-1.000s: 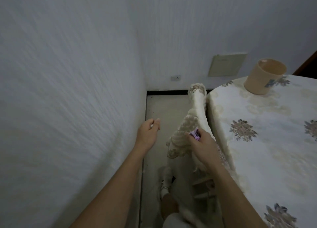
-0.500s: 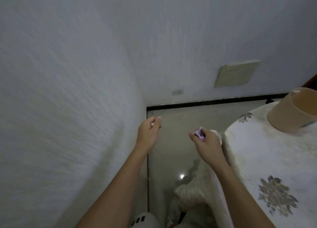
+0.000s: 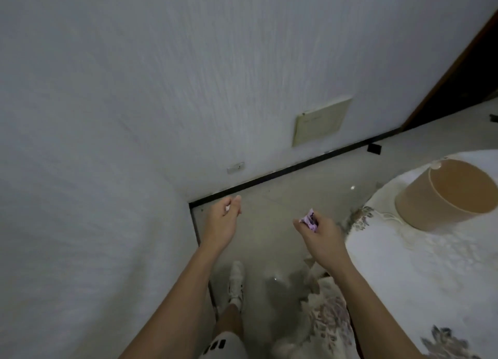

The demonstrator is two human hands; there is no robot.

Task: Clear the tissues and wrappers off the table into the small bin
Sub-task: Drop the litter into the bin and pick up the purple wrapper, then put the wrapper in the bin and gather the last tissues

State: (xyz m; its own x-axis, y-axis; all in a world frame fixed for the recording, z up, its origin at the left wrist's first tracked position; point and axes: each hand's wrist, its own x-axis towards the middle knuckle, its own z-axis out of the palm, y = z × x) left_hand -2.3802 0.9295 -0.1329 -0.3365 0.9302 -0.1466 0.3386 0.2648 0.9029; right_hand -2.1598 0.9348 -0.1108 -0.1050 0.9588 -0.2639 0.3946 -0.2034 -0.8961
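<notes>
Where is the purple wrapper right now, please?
In the head view, the purple wrapper is pinched in the right hand, left of the bin on the table.

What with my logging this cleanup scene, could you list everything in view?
small bin: one, tan, on the table at right
table: one, white floral cloth, right side
wrapper: one, purple, pinched in the right hand, above the floor
white bit: one, white, pinched in the left hand; too small to identify
wall panel: one, beige, far wall
socket: one, white, low on the far wall
black object: one, on the floor by the skirting
shoe: one, white, on the floor below
left hand: one, near the wall corner
right hand: one, beside the table edge
</notes>
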